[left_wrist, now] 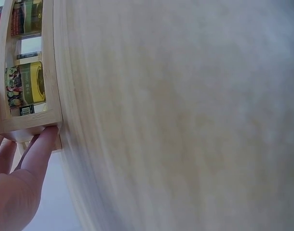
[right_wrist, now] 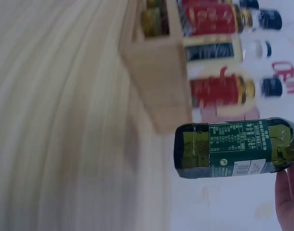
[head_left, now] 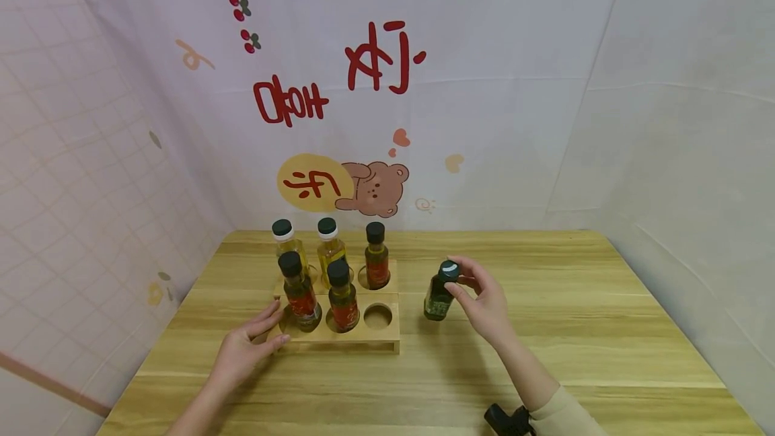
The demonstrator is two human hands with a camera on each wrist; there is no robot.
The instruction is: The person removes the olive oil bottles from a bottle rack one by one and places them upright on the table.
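A dark green glass bottle (right_wrist: 233,147) with a green label and a dark cap is held by my right hand (head_left: 487,301), thumb and fingers pinching the cap. It tilts slightly over the table, just right of a two-tier wooden rack (head_left: 369,336). My left hand (head_left: 245,348) holds the rack's left end, with the thumb at the front corner and fingers along the side. Red-labelled bottles (head_left: 303,305) with black caps and yellow oil bottles (head_left: 331,251) stand in the rack's round holes. The front right hole (head_left: 378,316) has nothing in it.
The wooden table (head_left: 575,328) reaches back to a white curtain (head_left: 496,120) printed with red characters and a bear. More white fabric hangs at both sides. A black strap device (head_left: 511,420) sits by the right sleeve at the near edge.
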